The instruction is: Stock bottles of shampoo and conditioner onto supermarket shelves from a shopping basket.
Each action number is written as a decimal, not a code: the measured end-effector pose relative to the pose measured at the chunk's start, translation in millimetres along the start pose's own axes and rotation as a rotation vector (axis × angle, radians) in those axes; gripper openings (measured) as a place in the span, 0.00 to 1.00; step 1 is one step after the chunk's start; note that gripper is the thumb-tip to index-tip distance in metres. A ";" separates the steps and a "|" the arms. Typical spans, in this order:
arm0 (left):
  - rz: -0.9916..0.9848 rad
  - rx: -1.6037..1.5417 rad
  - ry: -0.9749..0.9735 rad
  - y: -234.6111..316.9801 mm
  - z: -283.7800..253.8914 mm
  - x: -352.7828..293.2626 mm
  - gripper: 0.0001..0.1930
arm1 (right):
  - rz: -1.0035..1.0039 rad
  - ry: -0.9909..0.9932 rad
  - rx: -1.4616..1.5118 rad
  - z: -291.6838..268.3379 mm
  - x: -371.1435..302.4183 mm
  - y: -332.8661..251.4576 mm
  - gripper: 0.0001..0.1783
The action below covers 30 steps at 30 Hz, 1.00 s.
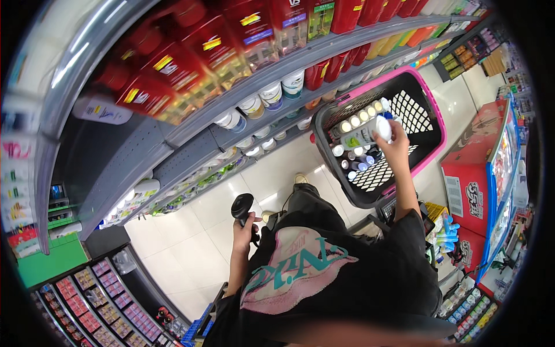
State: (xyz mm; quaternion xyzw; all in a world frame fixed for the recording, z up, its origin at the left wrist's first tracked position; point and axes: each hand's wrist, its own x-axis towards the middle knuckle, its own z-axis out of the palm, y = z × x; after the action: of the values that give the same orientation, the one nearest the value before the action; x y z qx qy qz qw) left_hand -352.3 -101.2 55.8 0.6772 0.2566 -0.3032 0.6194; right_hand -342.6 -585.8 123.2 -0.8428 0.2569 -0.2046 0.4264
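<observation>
On my view the largest thing is the grey shelf unit (254, 84), curving across the upper left, with big red bottles (167, 63) along its upper board and white tubs (272, 95) on the board below. Beneath it I see the pale tiled floor (173, 243), and to the right a red cabinet (465, 156) with blue edging. Between shelf and cabinet sits a black basket (429, 130) with a pink rim, pale-capped bottles (354, 121) lined up near its shelf-side edge. My right grip (394, 146) is closed around the capped end of a white-and-green bottle (358, 137), tilted within the basket's outline; I cannot tell whether it touches the contents. My left grip (241, 228), well apart from the basket's near edge, is wrapped around a black handheld scanner (241, 202).
</observation>
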 end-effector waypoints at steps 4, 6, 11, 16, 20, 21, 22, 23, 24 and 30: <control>0.085 -0.048 -0.032 -13.0 -35.4 -11.9 0.15 | -0.052 0.133 0.229 -6.0 -24.3 -85.8 0.28; 0.119 -0.058 -0.035 -16.9 -56.7 -23.5 0.16 | -0.092 0.162 0.329 3.9 -40.9 -118.7 0.26; 0.201 -0.159 0.010 -45.8 -123.4 -52.5 0.14 | -0.156 -0.104 0.628 61.0 -92.6 -205.4 0.23; 0.203 -0.277 0.094 -89.9 -181.3 -83.1 0.16 | -0.328 -0.481 0.762 133.9 -155.8 -290.2 0.28; 0.219 -0.359 0.197 -122.8 -218.0 -109.4 0.16 | -0.684 -0.707 0.703 195.0 -197.5 -363.9 0.34; 0.209 -0.384 0.224 -128.8 -224.3 -114.9 0.17 | -0.737 -0.729 0.668 208.1 -208.7 -386.5 0.34; 0.204 -0.409 0.252 -132.8 -230.3 -123.1 0.18 | -0.789 -0.744 0.641 222.8 -217.9 -406.8 0.34; 0.211 -0.422 0.270 -139.6 -237.6 -126.7 0.18 | -0.840 -0.758 0.613 239.0 -225.9 -426.9 0.35; 0.206 -0.470 0.316 -146.8 -243.5 -132.5 0.17 | -0.910 -0.760 0.613 256.0 -234.1 -447.6 0.35; 0.177 -0.620 0.486 -174.4 -271.2 -144.0 0.16 | -1.298 -0.723 0.666 364.2 -275.0 -554.5 0.32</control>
State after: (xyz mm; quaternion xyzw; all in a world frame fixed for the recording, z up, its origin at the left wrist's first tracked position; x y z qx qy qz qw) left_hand -551.8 190.1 54.8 0.5296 0.4155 0.0122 0.7395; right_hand -209.5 84.4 344.1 -0.6669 -0.5107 -0.1920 0.5075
